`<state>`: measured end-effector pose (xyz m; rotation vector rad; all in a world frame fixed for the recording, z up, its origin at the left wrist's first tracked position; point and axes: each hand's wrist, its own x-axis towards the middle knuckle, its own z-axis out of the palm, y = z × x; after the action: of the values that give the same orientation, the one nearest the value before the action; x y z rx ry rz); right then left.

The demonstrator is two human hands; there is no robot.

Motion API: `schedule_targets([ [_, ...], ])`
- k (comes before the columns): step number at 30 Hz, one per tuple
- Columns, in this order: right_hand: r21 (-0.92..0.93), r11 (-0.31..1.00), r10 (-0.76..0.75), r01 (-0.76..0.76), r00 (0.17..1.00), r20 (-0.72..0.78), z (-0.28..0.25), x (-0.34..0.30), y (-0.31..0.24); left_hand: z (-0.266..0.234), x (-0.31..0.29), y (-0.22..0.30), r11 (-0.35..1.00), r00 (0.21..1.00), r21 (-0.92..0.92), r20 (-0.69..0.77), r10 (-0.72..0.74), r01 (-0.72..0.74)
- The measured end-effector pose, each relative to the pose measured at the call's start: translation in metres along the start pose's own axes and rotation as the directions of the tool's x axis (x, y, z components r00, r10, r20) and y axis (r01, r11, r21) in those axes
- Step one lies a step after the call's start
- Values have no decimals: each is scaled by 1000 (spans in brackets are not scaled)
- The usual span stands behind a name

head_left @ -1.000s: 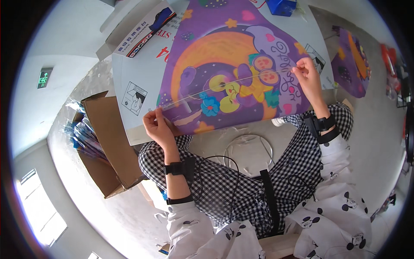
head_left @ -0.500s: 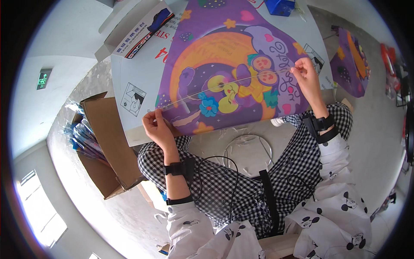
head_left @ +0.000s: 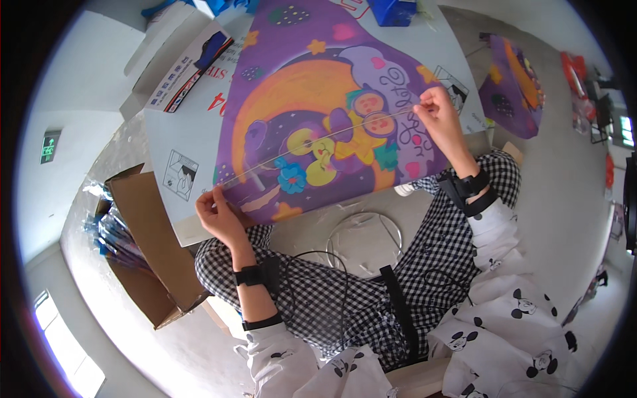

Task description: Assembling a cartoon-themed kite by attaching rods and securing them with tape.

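1 printed sheet [head_left: 279, 86], purple with an orange moon; lies on the pale printed board [head_left: 166, 142] in front of the person, upper end cut off by the frame.

1 thin clear strip (tape, cord or rod, hard to tell), [head_left: 320, 139]; spans the sheet in a nearly straight line.

2 hands: left hand [head_left: 222, 215], thumb and fingers pinched together on the strip's left end near the sheet's edge; right hand [head_left: 441, 123], likewise pinched on its right end.

Progress, as judged: strip drawn out across the print; neither end released. Left undetermined: whether it touches the sheet between the hands.

Also listed: 1 similar purple printed piece [head_left: 511, 86], to the right; 1 open cardboard box [head_left: 156, 232], contents blurred.
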<state>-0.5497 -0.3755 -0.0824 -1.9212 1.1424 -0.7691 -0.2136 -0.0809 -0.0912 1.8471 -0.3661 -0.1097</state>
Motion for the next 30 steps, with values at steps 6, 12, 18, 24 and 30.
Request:
schedule_targets([
  [6,-44,997,56,-56,998,-4,4,4,1,-3,2,-7,994,1000,105,-15,9,-8],
  [12,-44,996,82,-82,997,-6,1,4,-4,-2,2,-7,997,1000,71,-7,-26,27],
  [18,-79,992,98,-99,995,-15,0,4,-5,0,1,-8,993,1000,117,-9,6,-5],
  [24,-158,977,140,-140,990,-13,3,9,-12,3,1,-2,976,998,214,-40,41,-32],
  [30,-210,965,156,-156,988,-17,3,10,-12,8,-1,5,962,998,269,-39,47,-35],
])
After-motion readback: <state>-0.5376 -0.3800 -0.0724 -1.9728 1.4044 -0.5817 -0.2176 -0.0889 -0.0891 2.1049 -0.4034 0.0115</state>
